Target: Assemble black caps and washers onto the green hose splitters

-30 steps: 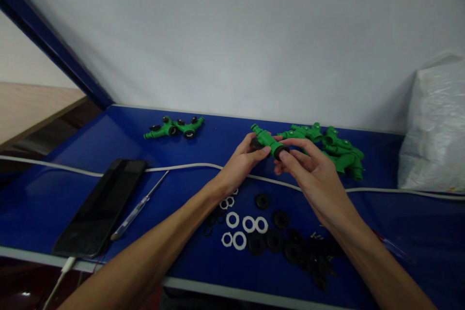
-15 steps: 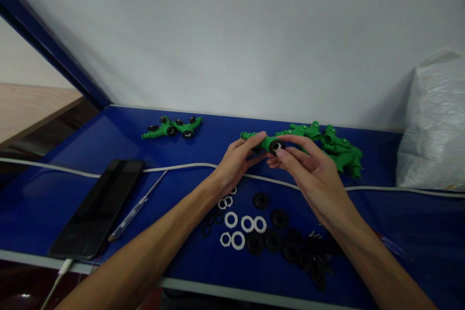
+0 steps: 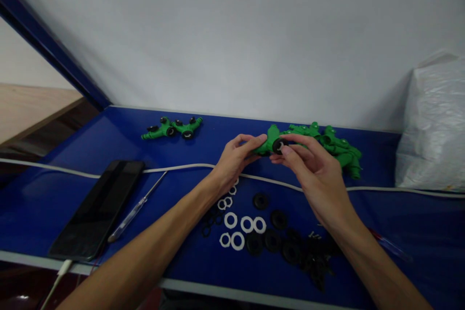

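Note:
Over the middle of the table, my left hand (image 3: 235, 161) is closed around one arm of a green Y-shaped hose splitter (image 3: 271, 136). A black ring nut (image 3: 277, 146) sits on the splitter's near end, with something white showing inside it. The thumb and fingers of my right hand (image 3: 319, 167) are closed on that ring nut from the right. Part of the splitter is hidden behind my fingers. Below my hands lie white rings (image 3: 238, 241) in two sizes and several black ring nuts (image 3: 279, 219).
Two green splitters with black parts (image 3: 187, 134) lie at the back left. More green splitter bodies (image 3: 343, 147) are piled behind my right hand. A white cable (image 3: 271, 180) crosses the table. A phone (image 3: 100, 208), a screwdriver (image 3: 136, 208), small black parts (image 3: 316, 266) and a plastic bag (image 3: 432, 126) surround the work.
The splitter has turned in my hands, so one of its green arms now points up and away. My right hand stays at the black ring nut.

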`<action>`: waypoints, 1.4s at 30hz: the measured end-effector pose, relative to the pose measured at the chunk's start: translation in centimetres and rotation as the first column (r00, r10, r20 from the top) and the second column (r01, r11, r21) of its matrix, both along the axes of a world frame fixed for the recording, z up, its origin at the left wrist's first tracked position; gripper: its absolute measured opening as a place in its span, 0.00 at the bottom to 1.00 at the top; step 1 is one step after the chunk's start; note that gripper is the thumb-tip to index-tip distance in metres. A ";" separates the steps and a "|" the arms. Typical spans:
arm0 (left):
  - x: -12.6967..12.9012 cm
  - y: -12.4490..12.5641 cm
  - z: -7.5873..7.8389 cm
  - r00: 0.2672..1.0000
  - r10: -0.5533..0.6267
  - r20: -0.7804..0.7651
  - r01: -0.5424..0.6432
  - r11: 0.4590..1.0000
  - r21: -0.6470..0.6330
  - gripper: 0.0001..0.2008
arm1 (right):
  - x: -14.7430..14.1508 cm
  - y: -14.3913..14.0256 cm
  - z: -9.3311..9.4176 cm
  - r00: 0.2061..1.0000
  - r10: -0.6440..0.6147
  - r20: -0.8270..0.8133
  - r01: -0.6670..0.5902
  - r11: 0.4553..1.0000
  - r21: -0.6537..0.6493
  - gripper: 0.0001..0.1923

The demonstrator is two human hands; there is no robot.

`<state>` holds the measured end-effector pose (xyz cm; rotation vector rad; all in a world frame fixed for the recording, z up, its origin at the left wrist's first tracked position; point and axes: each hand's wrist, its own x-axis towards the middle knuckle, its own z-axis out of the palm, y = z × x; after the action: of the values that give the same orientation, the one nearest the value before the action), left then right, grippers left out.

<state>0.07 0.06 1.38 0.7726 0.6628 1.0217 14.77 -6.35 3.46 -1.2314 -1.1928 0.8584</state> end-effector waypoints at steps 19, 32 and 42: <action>0.0 0.2 -0.7 0.998 -0.052 -0.018 0.053 0.999 0.006 0.26 | 0.2 0.0 -0.2 0.993 0.116 -0.014 -0.116 0.989 -0.091 0.19; -0.3 0.2 -0.6 0.988 -0.056 -0.147 0.082 0.980 0.179 0.27 | 0.9 0.4 -0.1 0.981 0.185 -0.061 -0.193 0.967 -0.169 0.20; -0.3 -0.1 -0.2 0.979 -0.003 -0.202 0.051 0.972 0.229 0.26 | 1.0 0.2 -0.1 0.982 0.174 -0.069 -0.183 0.970 -0.157 0.18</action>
<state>-0.19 -0.08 1.15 1.0988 0.7091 1.0160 15.79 -6.14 3.32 -1.2352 -1.2212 1.1363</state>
